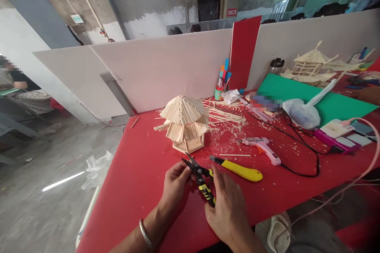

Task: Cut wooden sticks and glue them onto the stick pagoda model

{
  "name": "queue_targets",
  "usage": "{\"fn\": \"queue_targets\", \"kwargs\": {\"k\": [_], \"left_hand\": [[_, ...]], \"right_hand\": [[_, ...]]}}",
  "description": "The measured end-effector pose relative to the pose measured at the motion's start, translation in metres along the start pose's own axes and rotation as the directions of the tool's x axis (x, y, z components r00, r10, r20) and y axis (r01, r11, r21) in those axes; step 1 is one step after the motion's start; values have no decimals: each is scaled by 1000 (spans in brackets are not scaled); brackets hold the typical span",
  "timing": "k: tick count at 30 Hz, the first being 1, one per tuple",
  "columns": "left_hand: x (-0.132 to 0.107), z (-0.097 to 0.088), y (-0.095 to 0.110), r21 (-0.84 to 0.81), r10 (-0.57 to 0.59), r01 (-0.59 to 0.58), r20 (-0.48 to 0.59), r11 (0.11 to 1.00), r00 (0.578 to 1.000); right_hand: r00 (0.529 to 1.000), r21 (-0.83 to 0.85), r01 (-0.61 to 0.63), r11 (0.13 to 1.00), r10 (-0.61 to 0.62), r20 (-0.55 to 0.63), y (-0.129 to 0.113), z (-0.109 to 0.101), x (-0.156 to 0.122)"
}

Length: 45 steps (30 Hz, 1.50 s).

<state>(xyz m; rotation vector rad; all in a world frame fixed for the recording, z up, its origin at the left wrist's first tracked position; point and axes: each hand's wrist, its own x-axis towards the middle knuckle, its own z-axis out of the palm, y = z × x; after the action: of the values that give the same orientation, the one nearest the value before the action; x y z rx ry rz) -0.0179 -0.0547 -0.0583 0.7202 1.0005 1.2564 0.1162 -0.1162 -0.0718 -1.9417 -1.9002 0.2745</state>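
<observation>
My right hand point(228, 205) is wrapped round the yellow and black handles of a pair of pruning shears point(199, 180). Their dark blades are parted and point up and left. Close against the blades, my left hand point(176, 184) is pinched closed; what lies between its fingers is too small to make out. Just beyond the blade tips stands a little pavilion point(185, 124) of pale wooden sticks, with a two-tiered roof. A yellow utility knife point(242, 170) lies to the right of the shears, beside a single thin stick point(235, 155).
A pink glue gun point(263, 148) with a black cord rests on the red table point(133, 189). Behind it are loose sticks point(227, 114) and scraps. Farther right are a green board point(335, 104), a plastic bag point(303, 114) and a purple power strip point(335, 142). A partition point(166, 67) rises behind.
</observation>
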Motion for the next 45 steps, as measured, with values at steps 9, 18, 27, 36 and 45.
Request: {"fn": "queue_targets", "kwargs": {"k": [9, 18, 27, 36, 45], "left_hand": [[0, -2, 2, 69, 45, -43, -25, 997, 999], [-3, 1, 7, 115, 74, -69, -36, 991, 997], [0, -5, 8, 143, 105, -102, -16, 985, 994], [1, -6, 13, 272, 134, -138, 33, 952, 990], [3, -8, 27, 303, 20, -64, 148, 951, 989]], "right_hand": [[998, 20, 12, 1000, -14, 65, 2, 4, 1], [998, 28, 59, 998, -59, 3, 6, 15, 0], [992, 46, 109, 993, -106, -62, 8, 18, -2], [995, 68, 102, 992, -101, -20, 14, 15, -3], [990, 182, 17, 983, -42, 135, 9, -6, 1]]}}
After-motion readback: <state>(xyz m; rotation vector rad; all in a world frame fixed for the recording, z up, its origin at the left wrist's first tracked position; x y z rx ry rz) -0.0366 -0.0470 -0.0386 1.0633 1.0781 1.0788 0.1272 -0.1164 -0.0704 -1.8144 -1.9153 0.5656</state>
